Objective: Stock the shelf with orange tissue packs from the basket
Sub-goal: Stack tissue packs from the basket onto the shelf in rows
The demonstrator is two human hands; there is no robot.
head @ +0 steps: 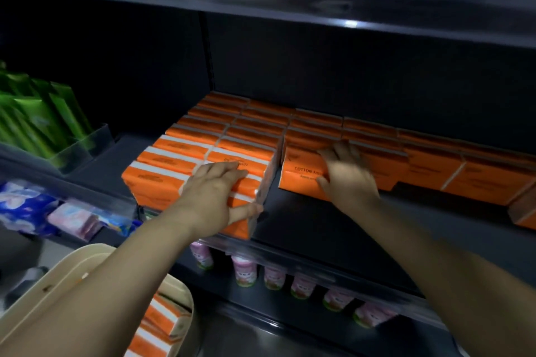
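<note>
The orange tissue packs [232,124] are set in tight files on the dark shelf [319,229], filling the picture from 9 to 3 o'clock. More of them [162,319] are left in the cream basket [87,264] at 7 o'clock, so the stocking is judged unfinished.

The front pack [162,185] of the left block is clamped by the left hand [216,197], with fingers laid over the top and the thumb stretched across the front face. This is probably done to square it against the file behind.

The COTTON TISSUE pack [301,174], just right of centre, is pressed by the right hand [346,174]. The fingers are spread wide over its top edge and nothing is enclosed, apparently to seat it toward 12 o'clock.

A narrow gap is kept between the two blocks.

Each pack's long axis is laid roughly from 9 to 3 o'clock, and the files recede toward 1 o'clock. On the right pack the printed face is turned toward 6 o'clock and its lettering is upright.
</note>
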